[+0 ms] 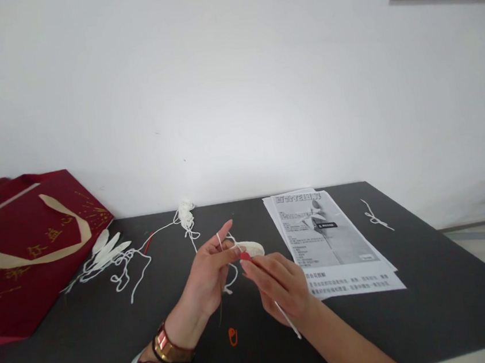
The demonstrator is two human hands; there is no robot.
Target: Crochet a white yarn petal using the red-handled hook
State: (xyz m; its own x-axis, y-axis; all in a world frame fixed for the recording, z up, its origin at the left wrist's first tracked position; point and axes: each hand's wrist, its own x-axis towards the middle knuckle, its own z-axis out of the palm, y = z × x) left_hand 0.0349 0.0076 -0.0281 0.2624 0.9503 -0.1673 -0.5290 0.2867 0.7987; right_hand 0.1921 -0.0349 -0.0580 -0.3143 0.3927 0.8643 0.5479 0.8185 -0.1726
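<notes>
My left hand [208, 271] pinches a small cream crocheted piece [253, 249], with white yarn [227, 264] looped over its raised forefinger. My right hand [279, 284] is closed on a crochet hook [288, 318] whose pale shaft sticks out below the palm; its tip meets the crocheted piece beside a red bit. Both hands hover above the dark table [432, 300]. The yarn trails back to a small white bundle [185, 213] near the wall.
A red bag with gold lettering [20, 251] lies at the left. Finished white petals and loose yarn [109, 256] lie beside it. Printed instruction sheets [331, 241] lie right of the hands. An orange stitch marker [233, 336] and a yarn scrap [374, 217] rest on the table.
</notes>
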